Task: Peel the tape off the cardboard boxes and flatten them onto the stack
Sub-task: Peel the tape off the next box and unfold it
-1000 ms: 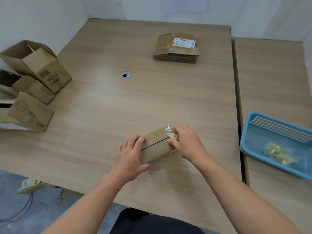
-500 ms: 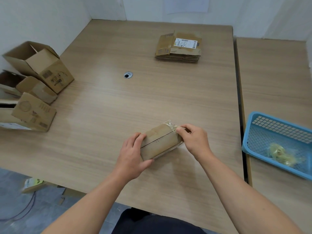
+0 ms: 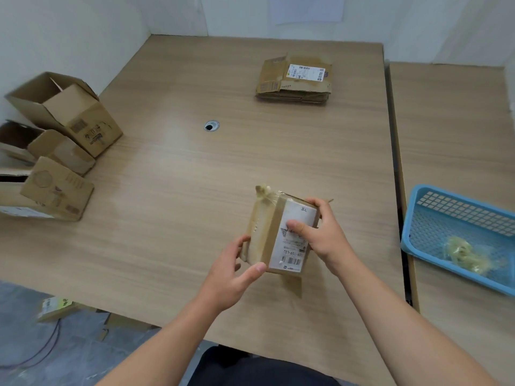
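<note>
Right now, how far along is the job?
Done: a stack of flattened brown cardboard boxes; crumpled yellowish tape in blue plastic basket. In hand: left hand and right hand grip a small labelled cardboard box, tape partly loose. Remaining: open cardboard boxes at far left.

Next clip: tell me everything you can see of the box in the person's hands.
The box is small, brown cardboard, stood on end and tilted, seemingly lifted off the table. A white label with barcodes faces the camera. Clear tape runs down its left face and bunches loose at the far top corner. The left hand grips its near left corner; the right hand holds its right side, thumb pressing the label.
</note>
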